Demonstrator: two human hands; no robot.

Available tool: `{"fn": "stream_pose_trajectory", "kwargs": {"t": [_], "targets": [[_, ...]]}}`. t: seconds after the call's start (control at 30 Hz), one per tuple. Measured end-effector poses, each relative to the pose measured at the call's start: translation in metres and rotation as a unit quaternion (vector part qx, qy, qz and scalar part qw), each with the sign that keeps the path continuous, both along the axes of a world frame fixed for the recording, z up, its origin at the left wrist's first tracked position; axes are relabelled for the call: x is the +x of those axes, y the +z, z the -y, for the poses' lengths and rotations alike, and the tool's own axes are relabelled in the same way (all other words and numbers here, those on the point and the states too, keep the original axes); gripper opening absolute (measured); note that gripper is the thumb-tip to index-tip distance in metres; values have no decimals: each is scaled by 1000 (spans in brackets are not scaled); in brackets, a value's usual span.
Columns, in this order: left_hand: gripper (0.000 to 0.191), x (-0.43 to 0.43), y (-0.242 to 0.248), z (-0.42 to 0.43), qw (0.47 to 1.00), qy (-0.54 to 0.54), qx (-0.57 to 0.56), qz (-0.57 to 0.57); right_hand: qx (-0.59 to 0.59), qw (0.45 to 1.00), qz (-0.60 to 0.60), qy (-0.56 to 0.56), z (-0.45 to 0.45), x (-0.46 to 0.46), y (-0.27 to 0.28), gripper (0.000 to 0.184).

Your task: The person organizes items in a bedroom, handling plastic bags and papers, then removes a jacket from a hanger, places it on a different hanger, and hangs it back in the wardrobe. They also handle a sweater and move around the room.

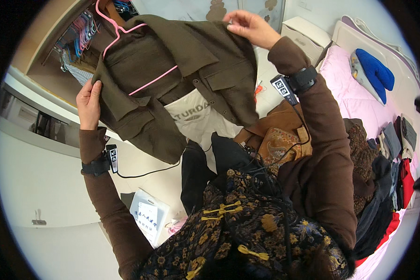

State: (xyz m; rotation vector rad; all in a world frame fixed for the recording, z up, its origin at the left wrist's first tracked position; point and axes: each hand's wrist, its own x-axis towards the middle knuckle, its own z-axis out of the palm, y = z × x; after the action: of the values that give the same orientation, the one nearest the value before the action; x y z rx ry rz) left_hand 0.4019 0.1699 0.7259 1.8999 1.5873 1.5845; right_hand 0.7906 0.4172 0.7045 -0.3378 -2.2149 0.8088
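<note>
A dark olive collared jacket [192, 45] with chest flap pockets and a buttoned front hangs before me, spread wide between both hands. Inside it sits a pink clothes hanger [116, 26]; its hook rises past the collar and its lower bar crosses the open neck. My left hand [89, 103] pinches the jacket's edge at the left shoulder, thumb on top. At the other shoulder, my right hand [250, 28] has thumb and fingers closed on the cloth. Below the jacket's opening shows a pale printed cloth [196, 112] with letters on it.
An open wardrobe at upper left holds several hangers [85, 35] on a rail. To the right, a bed with a pink quilt [346, 87] carries folded clothes [392, 140] and a blue pillow [374, 70]. Brown garments [280, 122] lie near my legs. A plastic document bag [148, 213] is at lower left.
</note>
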Motion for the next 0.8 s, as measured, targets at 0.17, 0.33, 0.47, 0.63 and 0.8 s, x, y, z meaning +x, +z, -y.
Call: {"fn": "stream_pose_trajectory", "kwargs": {"t": [0.17,0.33,0.47,0.63,0.8], "targets": [[22,3,0,0,1000,-7,-3,-30,-22,997,-75,-15,9,-6,-9,29],[23,27,1,-1,999,-45,-12,15,198,974,-98,-45,42,-32,21,31],[31,47,-2,-2,996,-65,-10,59,184,979,-83,-6,67,-67,30,31],[27,43,-13,-2,998,-33,49,34,124,991,-39,-29,70,-74,25,24],[21,34,-25,-2,997,1,48,62,120,987,-76,-70,68,-71,13,26]]}}
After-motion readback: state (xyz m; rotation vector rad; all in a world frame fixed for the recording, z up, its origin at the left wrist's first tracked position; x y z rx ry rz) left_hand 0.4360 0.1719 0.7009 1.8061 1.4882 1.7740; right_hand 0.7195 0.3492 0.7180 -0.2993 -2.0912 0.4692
